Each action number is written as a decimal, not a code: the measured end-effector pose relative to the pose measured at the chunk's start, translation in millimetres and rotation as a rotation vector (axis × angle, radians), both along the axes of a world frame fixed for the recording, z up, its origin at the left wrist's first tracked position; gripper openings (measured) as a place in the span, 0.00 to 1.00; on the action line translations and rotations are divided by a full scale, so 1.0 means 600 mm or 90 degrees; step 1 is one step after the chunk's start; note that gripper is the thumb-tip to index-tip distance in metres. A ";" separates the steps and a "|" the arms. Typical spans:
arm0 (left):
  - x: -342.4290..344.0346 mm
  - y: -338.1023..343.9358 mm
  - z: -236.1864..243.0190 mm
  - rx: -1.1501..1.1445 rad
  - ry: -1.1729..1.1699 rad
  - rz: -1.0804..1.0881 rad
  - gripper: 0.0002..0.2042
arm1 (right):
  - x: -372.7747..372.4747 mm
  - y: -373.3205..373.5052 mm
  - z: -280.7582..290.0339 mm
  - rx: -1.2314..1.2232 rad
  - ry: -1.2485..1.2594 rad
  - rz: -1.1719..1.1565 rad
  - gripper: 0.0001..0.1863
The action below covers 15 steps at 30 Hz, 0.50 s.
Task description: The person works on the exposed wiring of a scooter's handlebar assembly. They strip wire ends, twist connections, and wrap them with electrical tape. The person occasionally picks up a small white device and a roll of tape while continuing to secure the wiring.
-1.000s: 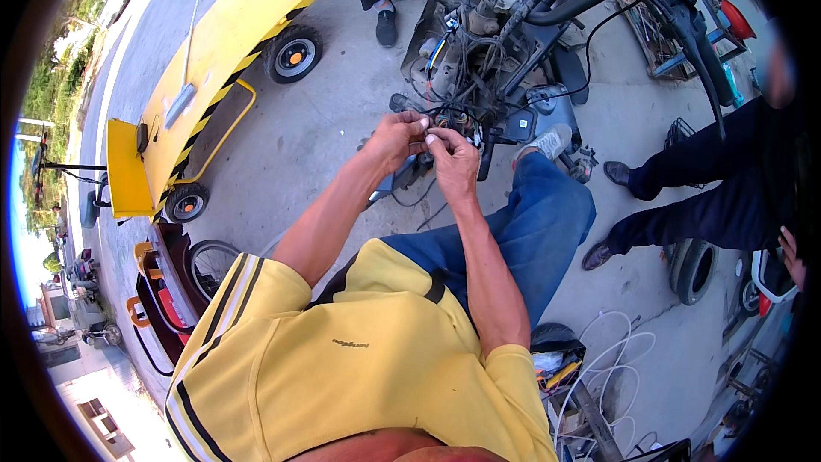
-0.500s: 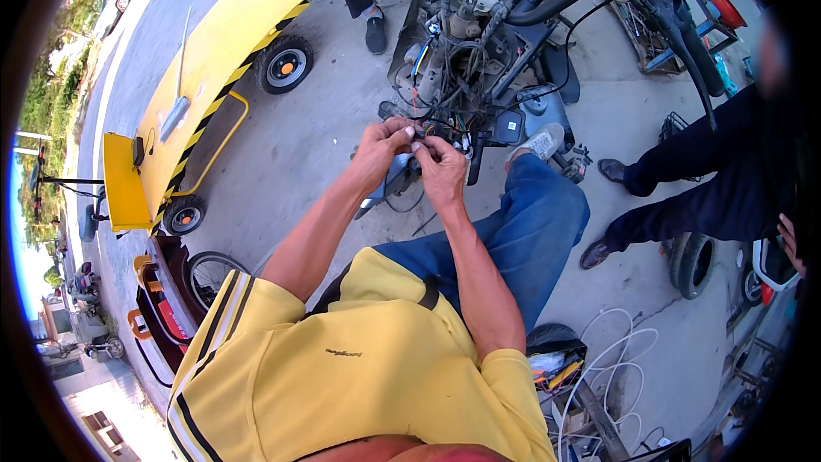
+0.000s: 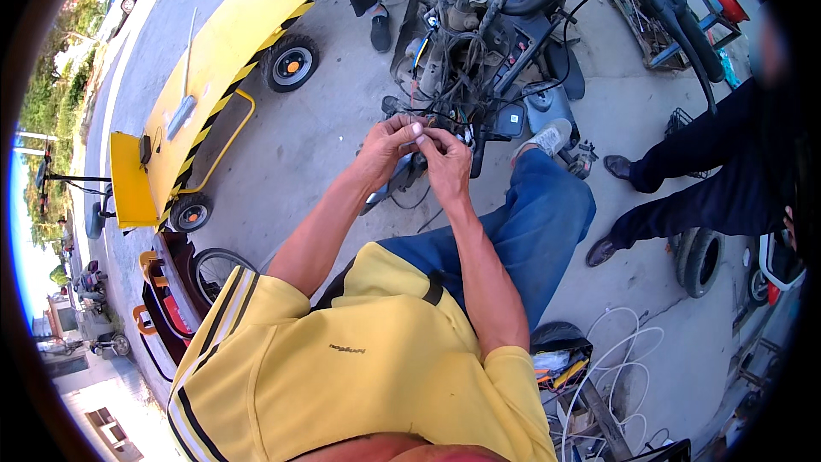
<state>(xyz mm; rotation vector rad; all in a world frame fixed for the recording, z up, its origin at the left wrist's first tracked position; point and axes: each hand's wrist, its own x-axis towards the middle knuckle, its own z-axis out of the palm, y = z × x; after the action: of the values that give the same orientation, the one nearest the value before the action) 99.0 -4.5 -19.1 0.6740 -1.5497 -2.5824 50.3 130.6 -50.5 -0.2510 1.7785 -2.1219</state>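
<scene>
Thumbs (image 3: 417, 130) drawing closer beside the bike (image 3: 513, 44)

The left hand (image 3: 383, 152) and right hand (image 3: 446, 169) are meeting at the near end of the stripped bike, just in front of its loose wires (image 3: 451, 104). Their thumb tips are sitting nearer each other than half a second ago. The fingers of both are closing in a pinch; I cannot tell what, if anything, is lying between them. Both hands are hiding part of the wires. The wearer's shoe (image 3: 546, 137) is standing close by on the right. A yellow cart (image 3: 227, 56) is waiting to the left; someone's dark trousers (image 3: 693, 212) and a tyre (image 3: 703, 261) are occupying the right.
</scene>
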 end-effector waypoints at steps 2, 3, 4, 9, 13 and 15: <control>-0.012 0.006 -0.005 -0.263 -0.016 -0.026 0.12 | -0.001 -0.002 -0.008 0.029 0.002 -0.002 0.09; -0.012 0.002 -0.008 -0.283 -0.048 -0.006 0.11 | 0.000 -0.004 -0.010 0.043 0.004 -0.003 0.09; -0.010 -0.004 -0.012 -0.303 -0.080 0.014 0.11 | 0.003 -0.006 -0.011 0.023 0.005 -0.007 0.08; 0.001 -0.009 -0.008 -0.150 -0.097 0.078 0.11 | 0.004 -0.008 -0.007 -0.016 -0.005 0.001 0.08; 0.005 -0.010 -0.010 -0.026 -0.085 0.095 0.10 | 0.006 -0.014 -0.019 -0.096 -0.013 -0.007 0.08; 0.001 -0.013 -0.015 0.051 -0.077 0.100 0.09 | 0.004 -0.014 -0.019 -0.096 -0.021 0.001 0.08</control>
<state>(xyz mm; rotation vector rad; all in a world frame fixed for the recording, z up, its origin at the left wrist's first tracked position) 99.7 -12.6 -28.0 0.9362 -1.3679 -2.5397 52.9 122.3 -61.7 -0.2552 1.6019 -2.2490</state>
